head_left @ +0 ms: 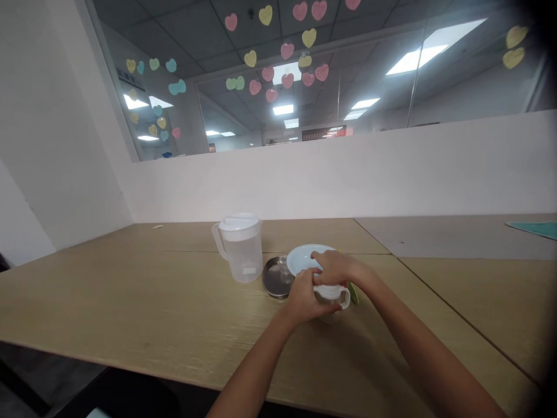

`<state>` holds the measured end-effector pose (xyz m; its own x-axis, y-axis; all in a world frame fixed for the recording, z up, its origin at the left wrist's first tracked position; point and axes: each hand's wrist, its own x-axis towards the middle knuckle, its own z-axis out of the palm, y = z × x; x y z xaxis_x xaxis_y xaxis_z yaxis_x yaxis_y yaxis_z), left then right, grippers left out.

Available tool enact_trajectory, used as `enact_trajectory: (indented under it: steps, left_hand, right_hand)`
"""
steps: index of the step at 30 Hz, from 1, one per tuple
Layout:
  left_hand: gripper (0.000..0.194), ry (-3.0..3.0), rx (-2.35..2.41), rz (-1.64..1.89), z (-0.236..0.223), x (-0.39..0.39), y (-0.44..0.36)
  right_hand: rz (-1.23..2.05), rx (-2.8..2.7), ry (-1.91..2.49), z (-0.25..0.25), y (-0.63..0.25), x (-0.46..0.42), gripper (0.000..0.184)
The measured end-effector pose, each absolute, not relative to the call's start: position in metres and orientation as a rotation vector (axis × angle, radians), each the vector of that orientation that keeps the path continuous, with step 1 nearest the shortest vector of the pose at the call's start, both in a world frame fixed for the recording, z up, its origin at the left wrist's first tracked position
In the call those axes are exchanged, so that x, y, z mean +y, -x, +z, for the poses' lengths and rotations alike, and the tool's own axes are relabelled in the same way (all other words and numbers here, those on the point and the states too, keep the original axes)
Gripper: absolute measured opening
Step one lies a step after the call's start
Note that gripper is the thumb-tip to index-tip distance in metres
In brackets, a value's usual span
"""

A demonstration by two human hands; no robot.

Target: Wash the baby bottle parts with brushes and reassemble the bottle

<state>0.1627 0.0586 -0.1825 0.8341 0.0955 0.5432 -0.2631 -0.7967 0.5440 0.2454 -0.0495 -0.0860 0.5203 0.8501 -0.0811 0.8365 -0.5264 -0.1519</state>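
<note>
A small clear pot [331,292] with a white lid and a white side handle stands on the table in front of me. My left hand [303,297] is wrapped round its left side, thumb across the front. Above the lid, my right hand [334,268] is bent inward, fingers curled toward my left fingertips. Whether it grips something is hidden. Behind both hands lies a pale blue-white plate [300,256], partly covered by them. A green object [354,294] shows just right of the pot's handle.
A translucent white pitcher [244,249] with a lid stands left of the plate. Between them is a round metal tray [273,283] with a small clear cup [284,268] at its right side. A teal item [535,229] lies far right on the table [130,290].
</note>
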Motion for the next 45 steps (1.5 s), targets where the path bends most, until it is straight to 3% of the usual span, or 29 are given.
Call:
enact_trajectory:
  steps: [3,9,12,15,19,25,29,36,41,45]
  left_hand:
    - [0.075,-2.401,-0.12,0.75,-0.182,0.058,-0.163]
    - [0.081,-2.559,-0.339,0.827,-0.176,0.069,-0.157]
    - [0.063,-2.515,-0.404,0.945,-0.174,0.083,-0.154]
    - [0.035,-2.309,-0.029,1.227,-0.176,0.099,-0.158]
    - [0.027,-2.316,0.375,1.286,-0.186,0.125,-0.168]
    - [0.071,-2.672,0.3,0.838,-0.205,0.149,-0.172]
    - [0.08,-2.806,0.335,0.633,-0.204,0.15,-0.17]
    - [0.038,-2.788,0.538,0.878,-0.195,0.141,-0.169]
    - [0.027,-2.641,0.703,0.892,-0.196,0.143,-0.169]
    - [0.026,-2.433,0.653,1.286,-0.186,0.138,-0.166]
  right_hand:
    - [0.237,-1.434,2.662,-0.087,-0.246,-0.049,0.053]
    - [0.457,-1.274,2.578,-0.083,-0.242,-0.053,0.077]
    - [0.521,-1.245,2.555,-0.083,-0.243,-0.053,0.078]
    - [0.504,-1.238,2.562,-0.081,-0.245,-0.055,0.075]
    - [0.503,-1.234,2.541,-0.075,-0.243,-0.06,0.073]
    - [0.434,-1.246,2.498,-0.067,-0.237,-0.067,0.065]
    - [0.431,-1.243,2.509,-0.068,-0.237,-0.066,0.063]
    - [0.408,-1.241,2.49,-0.067,-0.239,-0.067,0.063]
    - [0.343,-1.268,2.494,-0.062,-0.236,-0.07,0.067]
    - [0.059,-1.374,2.525,-0.06,-0.235,-0.07,0.063]
